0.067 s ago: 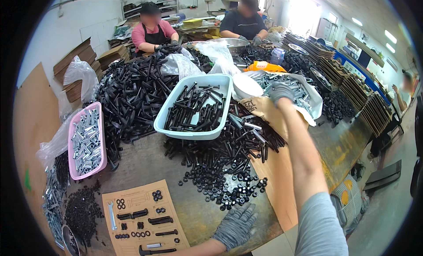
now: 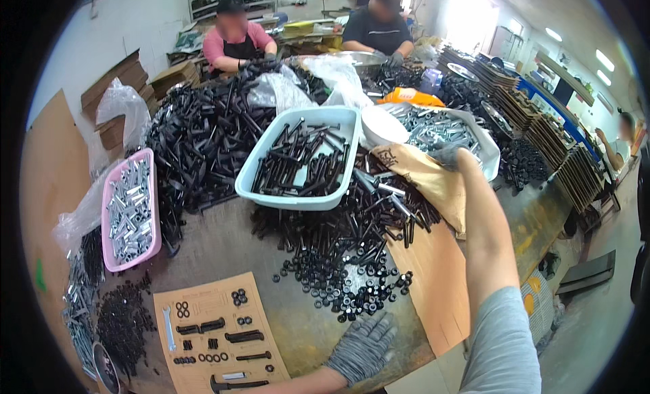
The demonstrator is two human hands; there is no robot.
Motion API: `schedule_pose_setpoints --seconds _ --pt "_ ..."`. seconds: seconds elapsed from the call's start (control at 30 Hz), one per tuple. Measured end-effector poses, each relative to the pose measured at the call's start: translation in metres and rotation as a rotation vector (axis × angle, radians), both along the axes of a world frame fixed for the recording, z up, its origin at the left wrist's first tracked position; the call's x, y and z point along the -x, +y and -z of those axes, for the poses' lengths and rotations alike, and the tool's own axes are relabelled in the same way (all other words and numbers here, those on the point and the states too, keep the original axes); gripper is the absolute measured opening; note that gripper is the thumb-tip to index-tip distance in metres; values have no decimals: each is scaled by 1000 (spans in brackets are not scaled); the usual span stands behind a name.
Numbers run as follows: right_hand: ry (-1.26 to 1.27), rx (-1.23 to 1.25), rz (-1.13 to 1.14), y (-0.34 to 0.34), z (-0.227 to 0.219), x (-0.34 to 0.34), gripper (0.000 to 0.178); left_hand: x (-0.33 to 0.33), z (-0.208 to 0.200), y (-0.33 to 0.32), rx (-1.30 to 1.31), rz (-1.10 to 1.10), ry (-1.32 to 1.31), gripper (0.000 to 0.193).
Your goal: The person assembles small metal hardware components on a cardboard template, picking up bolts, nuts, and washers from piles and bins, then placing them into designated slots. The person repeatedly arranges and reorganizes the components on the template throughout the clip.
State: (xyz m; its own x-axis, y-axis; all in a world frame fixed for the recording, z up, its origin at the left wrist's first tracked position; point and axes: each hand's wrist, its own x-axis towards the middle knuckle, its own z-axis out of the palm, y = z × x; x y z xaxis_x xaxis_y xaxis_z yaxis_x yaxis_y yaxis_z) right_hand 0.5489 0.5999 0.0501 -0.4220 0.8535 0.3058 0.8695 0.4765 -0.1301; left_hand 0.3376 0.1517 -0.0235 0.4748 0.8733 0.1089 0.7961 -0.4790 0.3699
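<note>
The table was covered with a large heap of black bolts. A pale blue tub of bolts was set mid-table. Black nuts were spread just before the gloved left hand, laid flat with fingers wide. The gloved right hand was seen reaching by silver bolts; its grip could not be told.
</note>
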Motion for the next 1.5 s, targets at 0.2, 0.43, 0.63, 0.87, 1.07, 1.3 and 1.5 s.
schedule_pose_setpoints --seconds 0.2,0.43,0.63,0.87,1.07,1.3,1.5 --pt "-344 152 655 52 29 -75 28 -10 5 5 5 40 -57 49" --pt "199 430 201 28 5 18 91 -7 1 0 -8 12 -61 47" --pt "126 521 186 32 0 13 82 -9 3 4 -10 21 -33 48" --pt "345 219 48 31 15 -8 48 -8 3 3 6 28 -39 47" --pt "580 163 19 -27 -46 50 35 -8 7 0 -13 25 -44 47" --pt "95 -70 -49 -94 -53 131 35 -5 -1 1 17 23 -16 50" --pt "-130 -15 -18 -120 -16 162 35 -3 8 -4 -43 14 -14 51"
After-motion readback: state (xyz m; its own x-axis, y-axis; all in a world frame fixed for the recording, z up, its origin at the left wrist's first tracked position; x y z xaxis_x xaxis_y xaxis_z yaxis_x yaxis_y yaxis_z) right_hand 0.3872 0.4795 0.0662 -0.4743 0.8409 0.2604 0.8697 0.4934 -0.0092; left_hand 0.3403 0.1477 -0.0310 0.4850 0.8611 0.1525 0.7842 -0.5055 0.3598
